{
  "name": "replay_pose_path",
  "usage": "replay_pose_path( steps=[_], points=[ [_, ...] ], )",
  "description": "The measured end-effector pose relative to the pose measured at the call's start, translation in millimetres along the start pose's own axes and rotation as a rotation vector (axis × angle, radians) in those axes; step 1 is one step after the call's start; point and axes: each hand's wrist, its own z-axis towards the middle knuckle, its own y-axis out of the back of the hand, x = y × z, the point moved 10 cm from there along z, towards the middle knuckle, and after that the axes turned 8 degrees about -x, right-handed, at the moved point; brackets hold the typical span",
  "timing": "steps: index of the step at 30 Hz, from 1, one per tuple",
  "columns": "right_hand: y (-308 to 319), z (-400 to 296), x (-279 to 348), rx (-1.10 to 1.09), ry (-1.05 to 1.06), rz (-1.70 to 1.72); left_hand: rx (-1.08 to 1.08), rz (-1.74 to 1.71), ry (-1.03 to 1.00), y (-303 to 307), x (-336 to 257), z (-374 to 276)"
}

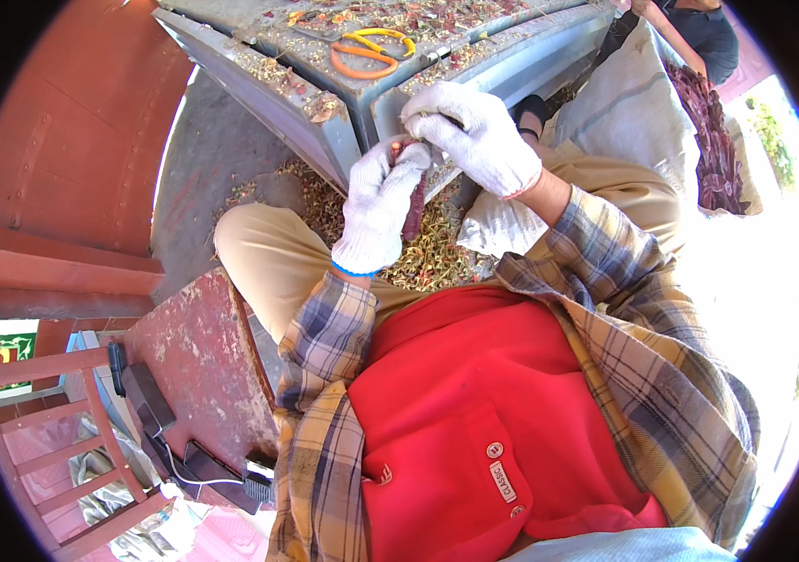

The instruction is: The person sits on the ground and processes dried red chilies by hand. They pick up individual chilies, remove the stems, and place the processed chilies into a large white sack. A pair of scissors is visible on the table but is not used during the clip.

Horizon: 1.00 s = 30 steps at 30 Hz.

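Observation:
My left hand (pixel 382 204), in a white knitted glove with a blue cuff edge, is closed around dark red dried pods or stalks (pixel 414 214); which of the two I cannot tell. Their lower part sticks out below the palm, and a cut-looking orange end shows near the thumb. Close above it, my right hand (pixel 473 137), gloved in white too, has its fingers bent together over the top of the bundle. Whether anything is pinched there is hidden. Scissors with orange and yellow handles (pixel 364 68) lie on the metal table's corner, just beyond the hands.
Plant scraps litter the metal table (pixel 259 63) and the ground (pixel 434 256) between my knees. At the right stands a white woven sack (pixel 624 105) near dark red stalks or pods (pixel 712 151). Another person (pixel 701 35) is beyond it. A worn red board (pixel 203 379) holds black devices and a cable.

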Motion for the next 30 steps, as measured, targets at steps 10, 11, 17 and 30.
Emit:
replay_pose_path(
  steps=[10,11,17,30],
  points=[
    [-10.3,-23.2,-37.7,-0.022,-0.569,0.340,0.067,0.284,0.014,-5.4,-1.8,-5.7],
    [-15.4,-29.9,-46.5,-0.061,-0.684,0.472,0.054,0.362,-0.133,-3.2,-9.9,-2.3],
    [-43.2,-57.4,-68.1,-0.144,-1.052,0.996,-0.018,0.765,-0.709,-9.1,-32.9,-7.1],
    [28.8,0.5,-117.7,0.407,-0.154,-0.484,0.117,-0.115,-0.014,-11.1,-5.0,-3.1]
  ],
)
